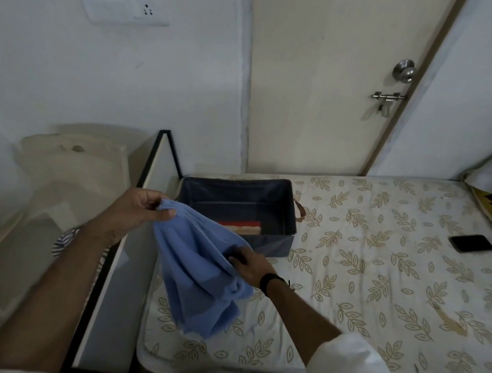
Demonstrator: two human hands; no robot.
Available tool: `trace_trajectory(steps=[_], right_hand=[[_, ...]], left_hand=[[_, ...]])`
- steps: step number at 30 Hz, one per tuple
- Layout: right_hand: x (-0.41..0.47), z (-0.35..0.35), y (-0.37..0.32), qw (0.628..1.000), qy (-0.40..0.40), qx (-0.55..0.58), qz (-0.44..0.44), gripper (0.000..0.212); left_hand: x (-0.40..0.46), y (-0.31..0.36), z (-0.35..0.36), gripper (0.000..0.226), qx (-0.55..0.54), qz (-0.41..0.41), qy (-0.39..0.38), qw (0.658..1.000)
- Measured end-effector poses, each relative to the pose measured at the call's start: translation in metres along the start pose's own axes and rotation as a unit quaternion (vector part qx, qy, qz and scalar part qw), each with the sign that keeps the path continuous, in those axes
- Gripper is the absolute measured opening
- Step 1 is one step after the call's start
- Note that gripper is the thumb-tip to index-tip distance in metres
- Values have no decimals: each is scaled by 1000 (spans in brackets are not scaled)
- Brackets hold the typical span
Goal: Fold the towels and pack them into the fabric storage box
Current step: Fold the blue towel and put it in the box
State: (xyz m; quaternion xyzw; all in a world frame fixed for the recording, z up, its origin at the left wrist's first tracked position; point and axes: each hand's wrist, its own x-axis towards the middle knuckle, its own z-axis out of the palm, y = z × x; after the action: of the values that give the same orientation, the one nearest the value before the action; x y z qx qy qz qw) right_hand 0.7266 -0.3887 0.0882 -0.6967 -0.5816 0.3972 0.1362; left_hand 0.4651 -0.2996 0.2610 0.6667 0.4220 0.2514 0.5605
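- The soft light-blue cloth towel [201,273] hangs bunched in loose vertical folds above the near corner of the leaf-patterned mattress [370,272], its lower end crumpled.
- The right hand [252,267] pinches the towel's middle edge, fingers curled into the cloth; a dark band circles that wrist.
- The left hand [136,212] grips the towel's top corner between thumb and curled fingers.
- The towel covers the near left corner of the dark navy fabric storage box [236,207], which stands open on the mattress.
- Inside the box lies a folded red and beige piece [243,226], partly hidden and hard to make out.
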Motion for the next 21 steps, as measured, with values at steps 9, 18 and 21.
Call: trace_trajectory(steps=[9,18,21], right_hand=[[-2,10,13,994,56,-9,98,74],[-17,-7,-9,991,23,-98,92,91],[-21,-7,-16,980,21,-164,109,51]], left_hand=[[5,-1,-3,54,-24,21,-10,999],[16,0,-11,12,1,18,-38,999],[20,3,-19,36,-3,39,-50,998]])
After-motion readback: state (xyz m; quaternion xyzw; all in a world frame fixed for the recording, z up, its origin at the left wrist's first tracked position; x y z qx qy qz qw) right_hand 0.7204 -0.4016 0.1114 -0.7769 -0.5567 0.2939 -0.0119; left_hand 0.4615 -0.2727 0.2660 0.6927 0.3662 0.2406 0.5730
